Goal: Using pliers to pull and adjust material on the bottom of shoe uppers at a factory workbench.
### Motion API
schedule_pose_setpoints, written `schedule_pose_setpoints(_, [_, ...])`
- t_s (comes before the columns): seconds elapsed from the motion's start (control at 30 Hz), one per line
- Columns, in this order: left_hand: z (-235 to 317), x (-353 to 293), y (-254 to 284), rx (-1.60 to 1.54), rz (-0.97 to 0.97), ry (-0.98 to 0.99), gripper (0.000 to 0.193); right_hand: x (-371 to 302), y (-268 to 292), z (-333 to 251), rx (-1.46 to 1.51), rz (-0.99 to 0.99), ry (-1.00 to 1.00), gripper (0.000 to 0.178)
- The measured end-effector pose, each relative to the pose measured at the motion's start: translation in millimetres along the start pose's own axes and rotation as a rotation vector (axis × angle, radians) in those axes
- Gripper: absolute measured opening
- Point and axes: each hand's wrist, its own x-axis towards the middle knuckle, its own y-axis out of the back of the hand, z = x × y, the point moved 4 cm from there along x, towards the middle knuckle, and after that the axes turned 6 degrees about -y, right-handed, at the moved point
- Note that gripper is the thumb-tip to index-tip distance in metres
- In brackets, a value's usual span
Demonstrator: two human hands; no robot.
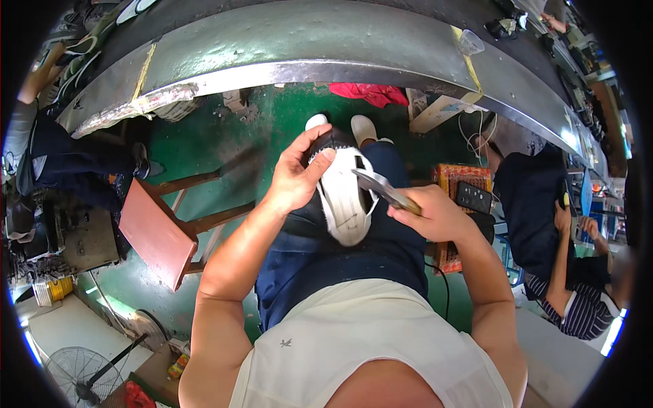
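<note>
Above my lap, my left hand point(296, 173) is closed on the far end of a white shoe point(339, 197), with the thumb on top and fingers round a dark part there. The shoe is turned sole up or partly so; I cannot tell which. My right hand point(435, 214) is closed round the brownish handle of a metal-headed hand tool point(375, 183). The tool's head lies against the shoe's right side, next to a loose white strip. Whether it is a hammer or pincers does not show clearly.
A long grey metal-edged bench point(306, 51) curves across the far side. To my left stands a reddish stool point(160, 234); to my right is a red-orange crate point(462, 180) with a black box-like device point(473, 197) on it. Other people point(575, 299) sit on both sides. A fan point(81, 381) stands at lower left.
</note>
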Motion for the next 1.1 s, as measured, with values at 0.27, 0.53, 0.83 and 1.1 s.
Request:
schedule_pose_setpoints(0.27, [41,-59,-59,0.62,-0.399,-0.654,0.064,-18,-35,5,0.489,0.484,0.045,0.034])
schedule_pose_setpoints(0.53, [15,-107,-66,0.84,-0.377,-0.863,0.058,-33,-53,5,0.414,0.552,0.486,0.032])
schedule_pose_setpoints(0.83, [10,-105,-73,0.873,-0.288,-0.861,0.064,-15,-60,23,0.613,0.295,0.339,0.04])
schedule_pose_setpoints(1.1, [-21,-109,-84,0.848,-0.148,-0.762,0.082,1,-59,18,0.601,0.389,0.32,0.028])
